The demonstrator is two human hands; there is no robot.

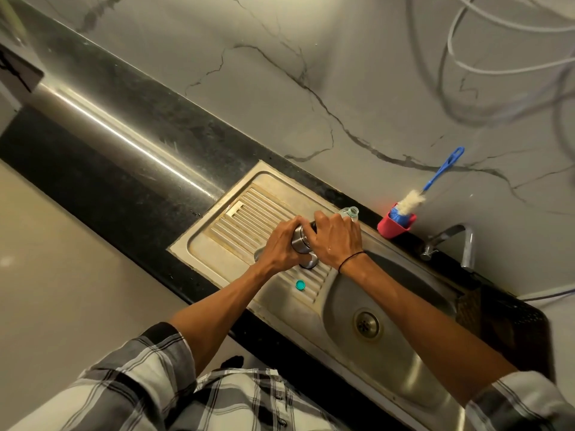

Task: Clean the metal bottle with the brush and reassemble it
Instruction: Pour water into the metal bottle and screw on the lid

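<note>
item: cylindrical polished steel bottle (301, 242), upright on ribbed steel drainboard (236, 209). left hand (281, 245) fingers curl round its body; right hand (334, 237) fingers wrap its dark top. likely rigid, slick when wet; best gripped mid-body. blue-handled bottle brush (413, 200) well beyond the right fingers.

I am standing in a home kitchen. Before me a steel sink (404, 346) with a ribbed draining board (249, 213) is set into a dark stone counter (140, 150), and a tap (460, 244) rises at its far edge. A red holder (392, 228) beside it keeps a bottle brush (435, 178), against a marble-patterned wall (311, 73).
</note>
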